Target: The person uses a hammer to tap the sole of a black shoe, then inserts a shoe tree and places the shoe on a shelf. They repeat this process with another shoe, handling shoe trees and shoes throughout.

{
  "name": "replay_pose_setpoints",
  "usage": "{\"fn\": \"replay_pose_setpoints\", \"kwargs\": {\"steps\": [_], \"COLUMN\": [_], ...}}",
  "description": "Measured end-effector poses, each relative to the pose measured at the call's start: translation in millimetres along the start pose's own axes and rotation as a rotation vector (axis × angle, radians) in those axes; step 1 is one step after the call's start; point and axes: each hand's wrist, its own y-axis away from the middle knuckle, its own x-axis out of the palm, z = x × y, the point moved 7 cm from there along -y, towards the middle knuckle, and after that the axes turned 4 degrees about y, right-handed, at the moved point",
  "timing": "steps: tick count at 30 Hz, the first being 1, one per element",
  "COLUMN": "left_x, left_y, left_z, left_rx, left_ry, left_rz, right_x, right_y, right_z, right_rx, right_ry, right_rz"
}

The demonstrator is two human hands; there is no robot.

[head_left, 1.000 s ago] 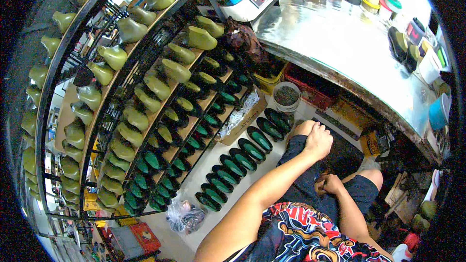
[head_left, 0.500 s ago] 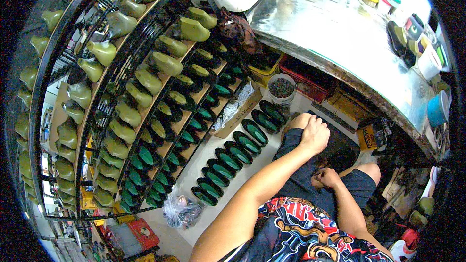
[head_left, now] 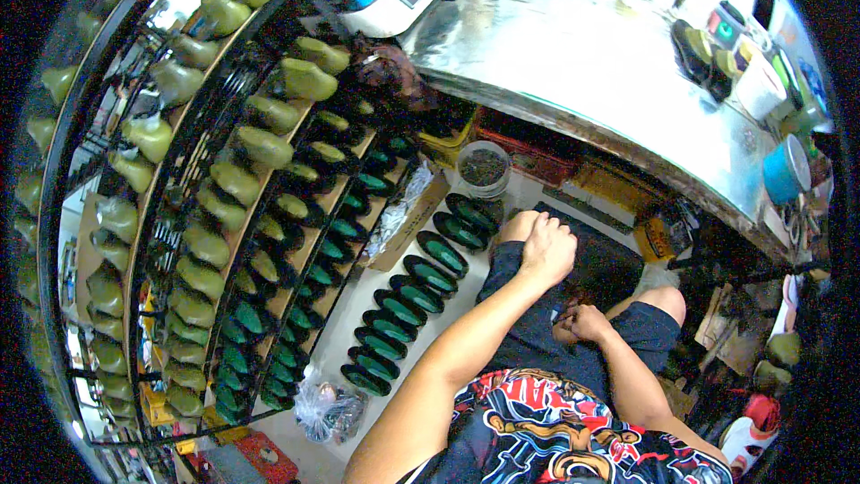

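My left hand [head_left: 548,253] is at my left knee with its fingers curled in; whatever is inside it, if anything, is hidden. Closer to my body, my right hand [head_left: 587,324] is closed low over my lap, above the dark shorts [head_left: 524,330]. A small pale bit [head_left: 555,315] shows at its fingers, too small to name. Left of my knee, a row of black shoes with green insides [head_left: 415,293] stands on the pale floor. The nearest ones are beside my left forearm.
Curved racks to the left hold olive-green shoe lasts [head_left: 263,147] and more shoes. A metal-topped workbench [head_left: 555,40] runs along the far right, with a blue tape roll [head_left: 786,168]. A bucket [head_left: 483,169], a cardboard box [head_left: 412,229] and a plastic bag [head_left: 329,408] sit on the floor.
The whole view has shifted, so the racks and bench appear further left. Both hands stay at the knee and lap, still closed. A pale bit now shows by my right fingers.
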Motion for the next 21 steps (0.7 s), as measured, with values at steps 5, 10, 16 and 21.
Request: {"fn": "replay_pose_setpoints", "kwargs": {"steps": [5, 10, 16, 21], "left_x": [6, 3, -51, -66], "left_y": [1, 1, 11, 49], "left_z": [0, 0, 17, 150], "left_rx": [0.022, 0.023, -0.038, -0.494], "left_ry": [-0.014, -0.031, 0.919, 1.022], "left_rz": [-0.015, 0.012, -0.413, -0.744], "right_x": [-3, -6, 6, 4], "right_y": [3, 2, -4, -6], "right_z": [4, 7, -8, 0], "right_rx": [0.025, 0.016, 0.028, -0.076], "right_ry": [-0.018, -0.009, -0.02, -0.054], "right_rz": [0.04, 0.001, 0.026, -0.026]}}
